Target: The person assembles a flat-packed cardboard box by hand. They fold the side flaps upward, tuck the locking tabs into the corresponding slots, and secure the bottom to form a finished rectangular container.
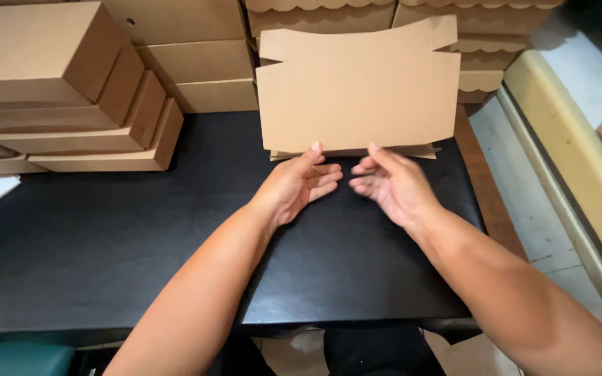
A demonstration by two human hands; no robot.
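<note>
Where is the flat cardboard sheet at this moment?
The flat cardboard sheet stands at the far edge of the black table, thumbs of left hand and right hand touching it.

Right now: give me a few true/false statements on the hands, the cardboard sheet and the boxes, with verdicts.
1. Both hands are at the lower edge of the flat cardboard sheet. True.
2. The left hand grips a folded box. False: it is open, thumb at the sheet's edge.
3. Folded boxes are stacked on the left. True.
4. The table is white. False: it is black.
5. The right hand is a closed fist. False: its fingers are spread.
</note>
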